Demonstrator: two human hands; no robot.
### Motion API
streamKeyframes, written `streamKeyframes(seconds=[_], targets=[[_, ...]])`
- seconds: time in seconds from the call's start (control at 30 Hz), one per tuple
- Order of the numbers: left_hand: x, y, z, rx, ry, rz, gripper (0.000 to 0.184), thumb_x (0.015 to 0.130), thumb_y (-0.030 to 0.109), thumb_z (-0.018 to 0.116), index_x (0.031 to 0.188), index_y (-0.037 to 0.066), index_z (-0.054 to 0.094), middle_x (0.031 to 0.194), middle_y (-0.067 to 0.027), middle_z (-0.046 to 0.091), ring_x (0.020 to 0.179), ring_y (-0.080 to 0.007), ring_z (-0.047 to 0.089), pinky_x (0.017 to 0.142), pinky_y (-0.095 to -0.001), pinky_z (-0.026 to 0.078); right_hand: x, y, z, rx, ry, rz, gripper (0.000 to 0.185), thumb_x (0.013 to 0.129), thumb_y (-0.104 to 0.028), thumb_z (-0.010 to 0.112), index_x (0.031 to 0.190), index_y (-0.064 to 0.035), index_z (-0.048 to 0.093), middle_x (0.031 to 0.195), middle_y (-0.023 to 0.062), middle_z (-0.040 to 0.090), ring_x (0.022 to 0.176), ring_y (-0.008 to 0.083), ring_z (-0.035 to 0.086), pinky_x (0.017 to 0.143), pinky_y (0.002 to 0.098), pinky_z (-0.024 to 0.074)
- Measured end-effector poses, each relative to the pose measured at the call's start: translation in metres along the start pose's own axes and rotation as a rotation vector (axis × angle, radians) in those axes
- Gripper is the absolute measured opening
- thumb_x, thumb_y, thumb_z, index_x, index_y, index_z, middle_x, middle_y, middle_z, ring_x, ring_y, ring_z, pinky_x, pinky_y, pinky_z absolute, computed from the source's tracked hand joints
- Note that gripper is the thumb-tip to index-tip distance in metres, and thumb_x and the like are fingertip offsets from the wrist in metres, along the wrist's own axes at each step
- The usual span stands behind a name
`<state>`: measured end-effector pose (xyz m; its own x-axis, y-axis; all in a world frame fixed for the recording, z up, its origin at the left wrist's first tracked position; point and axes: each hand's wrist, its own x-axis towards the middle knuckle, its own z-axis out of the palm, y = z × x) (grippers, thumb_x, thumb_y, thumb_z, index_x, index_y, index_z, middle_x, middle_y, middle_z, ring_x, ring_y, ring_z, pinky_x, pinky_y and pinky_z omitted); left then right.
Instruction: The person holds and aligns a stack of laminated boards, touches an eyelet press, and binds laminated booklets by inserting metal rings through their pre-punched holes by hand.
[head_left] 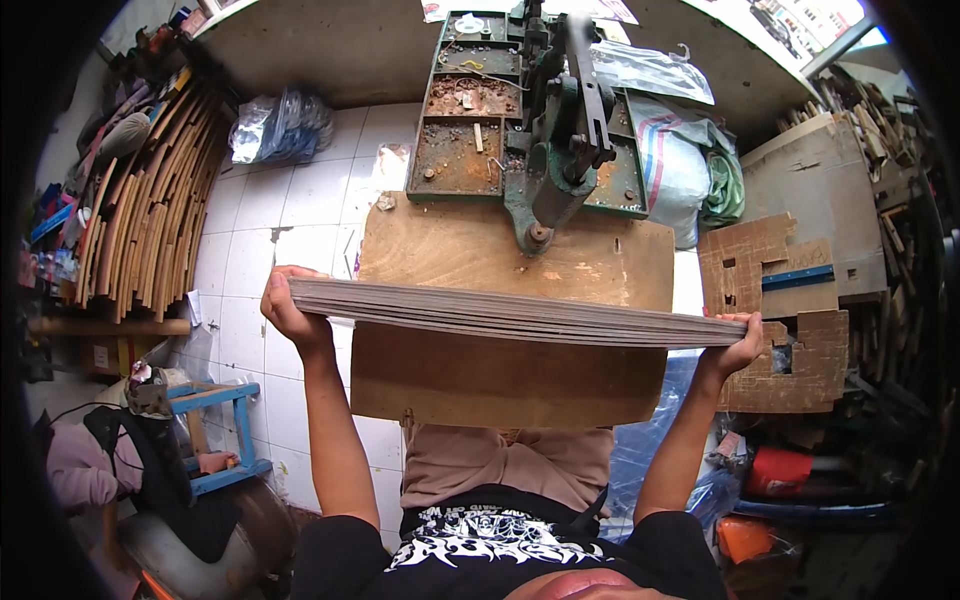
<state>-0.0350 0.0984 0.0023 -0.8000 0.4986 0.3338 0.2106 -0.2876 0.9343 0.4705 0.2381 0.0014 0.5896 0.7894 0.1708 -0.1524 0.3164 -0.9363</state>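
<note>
A stack of thin grey-brown sheets (520, 315), seen edge-on, spans the view above a wooden board (500, 380). My left hand (293, 308) is closed on its left end, and my right hand (737, 347) grips the right end. The stack dips slightly toward the right. Just beyond it stands a green machine (560, 190) with a lever, its foot over the far part of the board. Whether the stack touches the board cannot be made out.
Green trays (460, 160) with small parts flank the machine. Curved wooden strips (150, 210) are piled at the left, near a blue frame (245, 430). Cut boards (800, 360) and white sacks (675, 160) are at the right. A co-worker's sleeve (75, 465) shows lower left.
</note>
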Motion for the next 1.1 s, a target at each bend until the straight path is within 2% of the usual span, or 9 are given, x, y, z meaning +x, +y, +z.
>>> streamKeyframes(seconds=[0.07,0.13,0.27,0.33,0.57,0.63,0.67,0.73,1.1], targets=[[0.001,-0.001,0.000,-0.016,-0.005,-0.005,0.037,0.094,0.030,0.034,0.077,0.001,0.048,0.061,-0.0099,0.049,0.052,-0.0192,0.049,0.053,-0.0334,0.048,-0.002,-0.003,0.004,-0.002,0.001,0.001,0.033,0.095,-0.026,0.044,0.068,-0.0064,0.048,0.059,0.0065,0.049,0.052,0.0189,0.052,0.052,0.0324,0.0488],[0.000,0.001,0.001,-0.012,0.000,-0.004,0.037,0.094,0.030,0.034,0.076,0.001,0.048,0.061,-0.0100,0.049,0.052,-0.0192,0.049,0.053,-0.0333,0.048,-0.004,-0.007,0.009,-0.091,0.019,-0.053,0.040,0.092,-0.026,0.041,0.059,-0.0037,0.048,0.054,0.0091,0.050,0.049,0.0183,0.051,0.057,0.0328,0.0492],[-0.001,0.003,0.002,-0.015,0.002,-0.014,0.037,0.094,0.030,0.034,0.076,0.001,0.048,0.061,-0.0100,0.049,0.053,-0.0192,0.050,0.053,-0.0333,0.048,-0.002,-0.003,0.005,-0.053,-0.017,-0.062,0.032,0.094,-0.024,0.045,0.068,-0.0064,0.047,0.059,0.0052,0.046,0.053,0.0184,0.051,0.051,0.0322,0.0462],[-0.001,0.006,0.003,0.004,-0.002,-0.014,0.037,0.094,0.031,0.034,0.076,0.001,0.048,0.061,-0.0099,0.049,0.053,-0.0193,0.050,0.054,-0.0333,0.049,-0.004,-0.007,0.009,-0.075,0.008,-0.030,0.040,0.093,-0.026,0.040,0.060,-0.0040,0.048,0.054,0.0093,0.050,0.049,0.0181,0.050,0.057,0.0329,0.0490],[-0.001,0.007,0.006,0.014,-0.003,-0.014,0.037,0.094,0.032,0.035,0.076,0.002,0.048,0.062,-0.0101,0.050,0.054,-0.0198,0.051,0.055,-0.0335,0.049,-0.003,-0.006,0.010,-0.092,0.023,-0.041,0.040,0.093,-0.026,0.040,0.061,-0.0039,0.048,0.055,0.0085,0.049,0.050,0.0178,0.050,0.060,0.0333,0.0492],[0.000,0.009,0.010,0.043,0.057,0.006,0.045,0.093,0.034,0.031,0.066,0.001,0.048,0.054,-0.0085,0.051,0.049,-0.0168,0.051,0.049,-0.0288,0.045,-0.004,-0.007,0.010,-0.074,0.027,-0.030,0.039,0.093,-0.026,0.041,0.062,-0.0043,0.048,0.055,0.0080,0.050,0.050,0.0177,0.051,0.065,0.0345,0.0494],[0.000,0.009,0.011,0.042,0.054,0.008,0.045,0.093,0.034,0.031,0.066,0.001,0.048,0.054,-0.0085,0.051,0.049,-0.0168,0.051,0.049,-0.0288,0.045,-0.003,-0.005,0.008,-0.072,0.030,-0.031,0.039,0.093,-0.026,0.041,0.062,-0.0043,0.048,0.055,0.0080,0.050,0.050,0.0177,0.051,0.065,0.0345,0.0494],[0.000,0.009,0.010,0.033,0.052,0.021,0.045,0.093,0.034,0.032,0.066,0.001,0.047,0.054,-0.0083,0.050,0.049,-0.0168,0.051,0.049,-0.0292,0.045,0.000,0.000,0.002,-0.033,-0.013,-0.038,0.033,0.095,-0.025,0.043,0.067,-0.0066,0.046,0.060,0.0059,0.047,0.055,0.0182,0.051,0.052,0.0316,0.0462],[-0.001,0.010,0.011,0.023,0.048,0.012,0.044,0.093,0.034,0.032,0.068,0.001,0.047,0.054,-0.0081,0.049,0.049,-0.0168,0.050,0.050,-0.0295,0.045,0.006,0.008,-0.007,-0.041,-0.021,-0.008,0.035,0.094,-0.029,0.043,0.068,-0.0062,0.047,0.059,0.0076,0.049,0.052,0.0192,0.050,0.056,0.0405,0.0541]])
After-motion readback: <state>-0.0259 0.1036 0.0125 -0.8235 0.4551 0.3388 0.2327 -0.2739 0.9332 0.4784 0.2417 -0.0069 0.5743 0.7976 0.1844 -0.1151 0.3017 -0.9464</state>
